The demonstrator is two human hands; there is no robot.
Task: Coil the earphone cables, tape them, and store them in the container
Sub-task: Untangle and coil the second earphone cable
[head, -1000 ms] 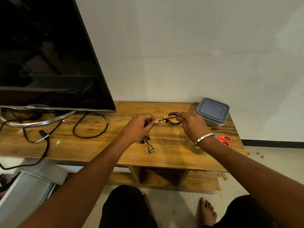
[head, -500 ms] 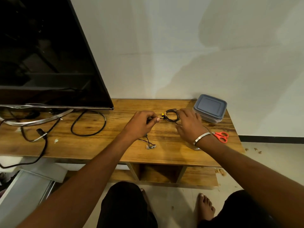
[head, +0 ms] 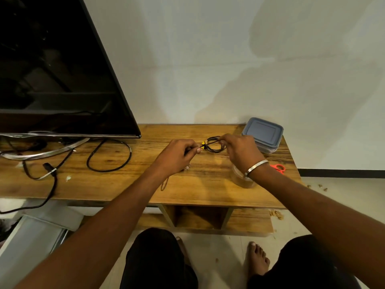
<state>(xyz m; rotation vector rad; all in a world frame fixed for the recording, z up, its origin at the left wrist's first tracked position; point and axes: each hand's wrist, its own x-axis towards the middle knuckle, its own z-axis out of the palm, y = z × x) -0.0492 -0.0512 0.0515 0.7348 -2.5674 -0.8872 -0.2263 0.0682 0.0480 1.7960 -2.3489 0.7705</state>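
A black earphone cable (head: 215,145) with a yellow tip lies looped in a small coil on the wooden TV stand (head: 204,184). My left hand (head: 177,156) pinches the cable's straight end near the yellow tip. My right hand (head: 239,152) pinches the coil at its right side, just above the wood. A grey-lidded plastic container (head: 263,133) stands closed at the back right, close behind my right hand. A clear roll of tape (head: 242,180) lies under my right wrist, partly hidden.
Orange-handled scissors (head: 278,168) lie near the stand's right edge. A large TV (head: 58,76) fills the left, with a black power cord (head: 108,155) looped on the wood below it. A thin loop of string (head: 164,184) lies under my left forearm.
My right hand has lifted from lying flat beside the coil and now pinches it. The earbuds that lay below my left hand are no longer seen.
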